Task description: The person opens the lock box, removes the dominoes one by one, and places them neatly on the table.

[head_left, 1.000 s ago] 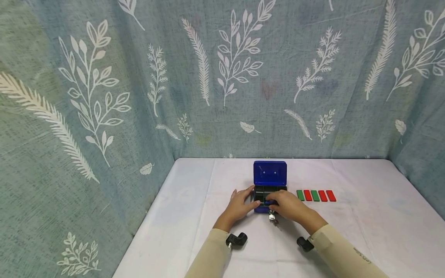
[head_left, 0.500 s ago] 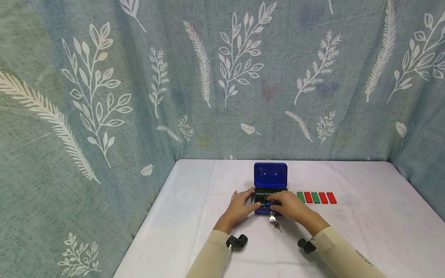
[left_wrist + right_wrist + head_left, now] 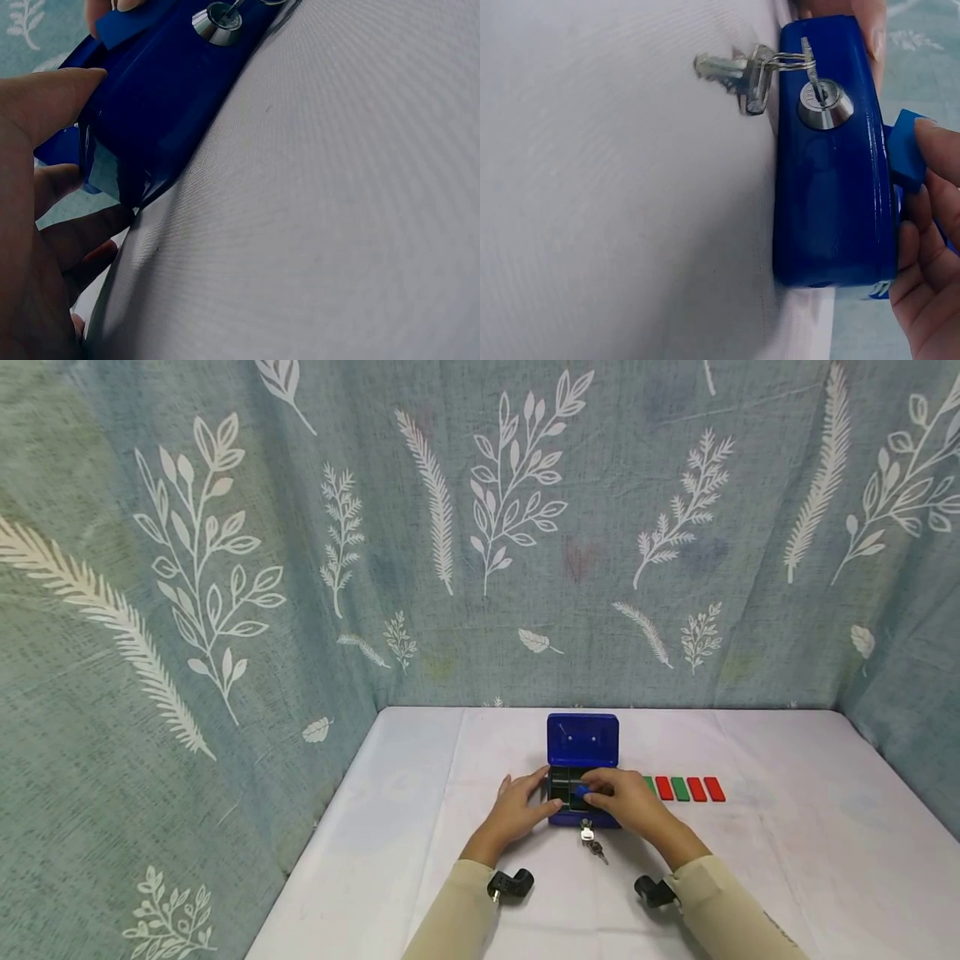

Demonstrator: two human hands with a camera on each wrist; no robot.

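Observation:
A blue metal cash box (image 3: 555, 819) stands with its lid (image 3: 582, 735) raised, showing a black compartment tray (image 3: 560, 777) inside. Keys (image 3: 757, 81) on a ring hang from the lock (image 3: 825, 105) at its front. My left hand (image 3: 516, 806) holds the box at its left end, thumb at the front rim and fingers along the side. Over the tray, my right hand (image 3: 630, 799) pinches a small flat blue block (image 3: 909, 150) between thumb and fingers. The block is tilted, close to the front rim. Part of the tray is hidden behind the right hand.
To the right of the box, a row of red tiles (image 3: 664, 788) and green tiles (image 3: 680, 789) lies on the white tablecloth (image 3: 795, 860). A patterned grey-green curtain (image 3: 525, 568) stands behind the table and along its sides.
My right hand has lifted the blue block from low in the tray up toward the rim, and more of it shows now. The left hand stays at the box's left end.

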